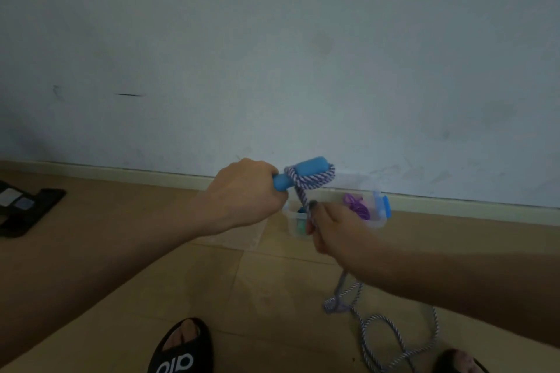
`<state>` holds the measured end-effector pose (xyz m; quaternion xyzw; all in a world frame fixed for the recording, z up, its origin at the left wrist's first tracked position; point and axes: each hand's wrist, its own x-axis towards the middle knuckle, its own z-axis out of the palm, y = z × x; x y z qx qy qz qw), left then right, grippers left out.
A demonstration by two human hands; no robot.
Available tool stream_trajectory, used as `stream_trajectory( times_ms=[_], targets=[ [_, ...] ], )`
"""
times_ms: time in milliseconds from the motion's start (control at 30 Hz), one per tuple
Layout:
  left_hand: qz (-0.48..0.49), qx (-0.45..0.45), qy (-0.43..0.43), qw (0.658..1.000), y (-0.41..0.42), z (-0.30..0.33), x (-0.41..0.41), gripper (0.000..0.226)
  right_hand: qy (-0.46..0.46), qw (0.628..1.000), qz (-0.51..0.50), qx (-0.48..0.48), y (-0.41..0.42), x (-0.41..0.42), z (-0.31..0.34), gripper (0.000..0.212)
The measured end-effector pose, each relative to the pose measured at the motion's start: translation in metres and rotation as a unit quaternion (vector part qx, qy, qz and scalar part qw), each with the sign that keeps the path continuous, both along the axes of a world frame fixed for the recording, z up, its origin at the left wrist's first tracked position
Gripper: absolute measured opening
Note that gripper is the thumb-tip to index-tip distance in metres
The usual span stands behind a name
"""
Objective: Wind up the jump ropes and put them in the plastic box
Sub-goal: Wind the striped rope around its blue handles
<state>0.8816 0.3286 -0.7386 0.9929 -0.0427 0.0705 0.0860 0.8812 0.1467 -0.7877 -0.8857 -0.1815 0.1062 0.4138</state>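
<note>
My left hand (pixel 245 191) grips one end of a blue jump-rope handle (pixel 309 169), held level above the floor. A purple-and-white twisted rope (pixel 330 174) is looped around the handle's free end. My right hand (pixel 336 227) pinches the same rope just below the handle. The rest of the rope (pixel 394 339) hangs down and lies in loose loops on the floor. Behind my hands stands a clear plastic box (pixel 378 209) with a blue latch. Inside it lies a wound purple rope (pixel 356 204); most of the box is hidden by my hands.
A pale wall with a light baseboard (pixel 121 171) runs behind the box. The floor is tan tile. A black flat object (pixel 27 209) lies at the far left. My two feet in black slippers (pixel 181 348) show at the bottom edge.
</note>
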Motion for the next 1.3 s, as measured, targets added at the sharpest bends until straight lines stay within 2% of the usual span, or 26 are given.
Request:
stream_trajectory(
  times_ms=[100,167,233,367,567,700,767,800,833,867,900,933,967,1033,1100,1133,1200,1300],
  targets=[
    [0.016,0.035,0.035,0.999,0.014,-0.019,0.002,0.02,-0.046,0.989,0.11,-0.087,0.005,-0.023,0.006,0.028],
    [0.011,0.085,0.043,0.995,0.021,-0.028,0.0,0.017,-0.082,0.978,0.161,-0.105,0.009,-0.026,0.024,0.033],
    [-0.002,0.15,0.05,0.987,0.027,-0.032,-0.003,0.018,-0.167,0.96,0.189,-0.119,0.018,-0.025,0.041,0.041],
    [-0.032,0.202,0.049,0.978,0.024,-0.027,-0.013,0.023,-0.227,0.959,0.156,-0.07,0.017,0.005,0.073,0.048],
    [-0.11,0.202,0.056,0.972,-0.011,-0.007,-0.026,0.012,-0.223,0.963,0.14,-0.061,0.015,0.044,0.072,0.053],
    [-0.154,0.19,-0.006,0.97,-0.024,0.006,-0.031,0.021,-0.197,0.968,0.136,-0.072,0.008,0.063,0.06,0.054],
    [-0.161,0.16,-0.042,0.973,-0.026,0.016,-0.031,0.026,-0.153,0.98,0.09,-0.092,0.013,0.076,0.041,0.052],
    [-0.155,0.134,-0.054,0.977,-0.026,0.02,-0.031,0.025,-0.147,0.98,-0.022,-0.131,0.015,0.082,0.029,0.05],
    [-0.139,0.101,-0.06,0.983,-0.026,0.024,-0.03,0.024,-0.142,0.954,-0.182,-0.192,0.017,0.08,0.021,0.047],
    [-0.116,0.071,-0.057,0.989,-0.025,0.026,-0.027,0.023,-0.092,0.937,-0.265,-0.21,0.013,0.074,0.011,0.042],
    [-0.092,0.052,-0.048,0.993,-0.022,0.027,-0.023,0.022,-0.022,0.96,-0.228,-0.162,0.009,0.068,-0.002,0.034],
    [-0.071,0.046,-0.038,0.996,-0.017,0.024,-0.019,0.023,0.054,0.992,-0.11,-0.039,0.006,0.061,-0.014,0.031],
    [-0.054,0.047,-0.029,0.997,-0.011,0.019,-0.014,0.023,0.103,0.994,-0.015,0.026,0.006,0.048,-0.018,0.034],
    [-0.026,0.058,-0.009,0.998,0.002,0.005,-0.007,0.025,0.178,0.981,0.021,0.08,0.0,0.023,-0.016,0.036],
    [-0.001,0.07,0.026,0.997,0.016,-0.012,-0.003,0.025,0.228,0.971,0.047,0.06,0.005,0.008,-0.008,0.035],
    [0.011,0.08,0.045,0.996,0.02,-0.02,-0.002,0.026,0.201,0.976,0.082,0.007,0.007,0.0,0.0,0.036],
    [0.015,0.104,0.072,0.992,0.023,-0.032,-0.004,0.032,0.09,0.976,0.162,-0.115,0.009,-0.013,0.022,0.037],
    [-0.035,0.137,0.097,0.985,0.014,-0.039,-0.011,0.018,-0.051,0.958,0.223,-0.171,0.018,-0.026,0.058,0.044]
  ],
)
